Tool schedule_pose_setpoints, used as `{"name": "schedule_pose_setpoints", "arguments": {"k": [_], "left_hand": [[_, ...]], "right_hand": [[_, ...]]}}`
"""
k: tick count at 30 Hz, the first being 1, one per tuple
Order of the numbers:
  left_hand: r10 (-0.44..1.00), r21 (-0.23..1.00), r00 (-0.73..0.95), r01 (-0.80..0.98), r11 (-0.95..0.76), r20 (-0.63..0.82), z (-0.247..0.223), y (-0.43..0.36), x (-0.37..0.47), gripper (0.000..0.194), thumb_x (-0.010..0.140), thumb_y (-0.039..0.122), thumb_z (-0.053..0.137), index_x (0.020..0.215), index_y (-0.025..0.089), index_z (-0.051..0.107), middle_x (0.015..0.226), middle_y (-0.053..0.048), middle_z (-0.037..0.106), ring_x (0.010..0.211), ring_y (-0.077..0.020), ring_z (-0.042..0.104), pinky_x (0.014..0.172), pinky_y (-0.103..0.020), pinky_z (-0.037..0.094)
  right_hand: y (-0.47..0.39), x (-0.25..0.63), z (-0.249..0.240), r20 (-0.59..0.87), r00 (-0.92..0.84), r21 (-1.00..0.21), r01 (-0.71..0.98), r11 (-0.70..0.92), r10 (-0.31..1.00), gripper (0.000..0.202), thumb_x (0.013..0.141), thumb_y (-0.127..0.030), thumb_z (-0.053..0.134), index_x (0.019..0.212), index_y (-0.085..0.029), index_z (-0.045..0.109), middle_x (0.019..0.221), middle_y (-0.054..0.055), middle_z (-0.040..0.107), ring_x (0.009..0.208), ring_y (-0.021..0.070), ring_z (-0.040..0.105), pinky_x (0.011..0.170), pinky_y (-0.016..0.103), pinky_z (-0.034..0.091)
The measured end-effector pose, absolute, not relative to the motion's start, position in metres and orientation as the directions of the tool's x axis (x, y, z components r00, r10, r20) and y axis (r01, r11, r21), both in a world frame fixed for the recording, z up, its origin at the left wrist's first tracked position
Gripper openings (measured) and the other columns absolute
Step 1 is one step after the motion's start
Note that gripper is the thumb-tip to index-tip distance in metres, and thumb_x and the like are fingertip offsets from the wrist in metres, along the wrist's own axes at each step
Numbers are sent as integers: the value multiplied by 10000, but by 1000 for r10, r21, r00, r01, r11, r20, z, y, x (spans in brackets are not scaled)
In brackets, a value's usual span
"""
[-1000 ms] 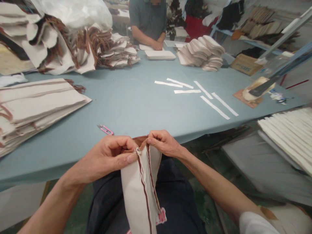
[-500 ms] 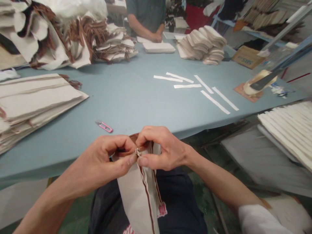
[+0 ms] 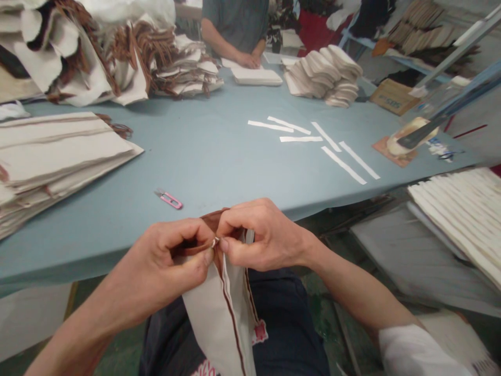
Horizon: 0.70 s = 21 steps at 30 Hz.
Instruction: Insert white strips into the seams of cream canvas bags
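Observation:
A cream fabric piece with brown trim [image 3: 213, 308] hangs over my lap, its upper edge at the front edge of the table. My left hand [image 3: 176, 253] pinches that edge between thumb and fingers. Right beside it, my right hand [image 3: 260, 235] pinches the same edge, and the fingertips of both hands nearly touch at a seam. Brown lining shows inside the opening behind the fingers. Pink thread snips [image 3: 170, 199] lie on the table just beyond my left hand.
The blue-green table [image 3: 188, 151] holds white strips [image 3: 343, 165], cream panels [image 3: 58, 151] at left, a brown-trimmed heap [image 3: 129, 62] and a cream stack [image 3: 323, 75] behind. A person [image 3: 235, 31] stands across the table. A tool [image 3: 422, 130] rests at right.
Both hands still pinch the fabric; its edge between them has shifted slightly, with more brown lining showing below the fingertips. The lower part of the fabric has swung a little left.

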<state>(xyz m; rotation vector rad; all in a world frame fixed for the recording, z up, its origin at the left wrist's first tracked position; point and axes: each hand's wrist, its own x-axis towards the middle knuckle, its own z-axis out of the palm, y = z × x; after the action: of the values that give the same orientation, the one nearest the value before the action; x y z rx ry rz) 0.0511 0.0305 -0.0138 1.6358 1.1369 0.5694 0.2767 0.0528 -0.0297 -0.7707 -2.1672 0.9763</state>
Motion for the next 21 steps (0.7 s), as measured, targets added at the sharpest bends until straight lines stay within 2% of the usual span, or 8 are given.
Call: {"name": "schedule_pose_setpoints", "arguments": {"k": [2, 4, 8, 12, 14, 18, 21], "left_hand": [[875, 939, 440, 341, 44, -201, -22, 30, 48, 285, 833, 426, 709, 685, 182, 703, 628, 21, 559, 578, -121, 456, 510, -187, 377], [874, 947, 433, 310, 86, -222, -27, 30, 46, 312, 834, 458, 723, 696, 180, 701, 646, 12, 580, 594, -127, 474, 534, -194, 398], [878, 933, 428, 356, 56, -216, -21, 32, 44, 329, 807, 482, 725, 670, 185, 692, 608, 18, 567, 572, -128, 470, 527, -201, 381], [891, 909, 425, 416, -34, -161, -10, 34, 38, 305, 822, 428, 675, 661, 179, 746, 593, 5, 616, 561, -130, 503, 517, -195, 396], [886, 919, 441, 391, -48, -141, -11, 35, 35, 299, 844, 400, 679, 678, 175, 786, 603, 0, 649, 566, -129, 534, 527, -187, 431], [868, 960, 471, 278, 19, -154, -19, 36, 30, 264, 880, 366, 722, 726, 182, 833, 634, -4, 712, 582, -129, 597, 549, -171, 492], [855, 966, 489, 253, 50, -173, -21, 36, 27, 247, 876, 378, 752, 756, 179, 836, 647, -8, 719, 582, -130, 600, 541, -165, 496]], "right_hand": [[53, 273, -32, 193, -638, -890, 205, 406, 746, 149, 878, -274, 573, 772, -195, 640, 674, -42, 601, 611, 99, 524, 595, 225, 392], [52, 270, -35, 148, -633, -921, 193, 339, 760, 151, 871, -282, 568, 769, -194, 637, 668, -46, 594, 606, 95, 516, 579, 218, 383], [47, 264, -38, 243, -596, -873, 209, 440, 765, 138, 880, -241, 589, 770, -187, 652, 683, -49, 618, 607, 84, 533, 604, 220, 375], [44, 260, -37, 354, -561, -776, 270, 570, 748, 166, 888, -218, 577, 743, -183, 651, 675, -39, 616, 602, 89, 525, 633, 249, 357], [45, 260, -38, 327, -579, -807, 240, 539, 747, 160, 883, -231, 567, 763, -185, 662, 685, -39, 620, 610, 93, 530, 632, 247, 362], [49, 260, -42, 213, -616, -926, 122, 359, 758, 139, 879, -271, 573, 808, -193, 665, 684, -60, 606, 606, 85, 521, 623, 223, 386], [50, 259, -43, 196, -622, -941, 97, 324, 758, 124, 885, -268, 587, 822, -192, 662, 693, -62, 610, 609, 83, 516, 630, 220, 397]]}}
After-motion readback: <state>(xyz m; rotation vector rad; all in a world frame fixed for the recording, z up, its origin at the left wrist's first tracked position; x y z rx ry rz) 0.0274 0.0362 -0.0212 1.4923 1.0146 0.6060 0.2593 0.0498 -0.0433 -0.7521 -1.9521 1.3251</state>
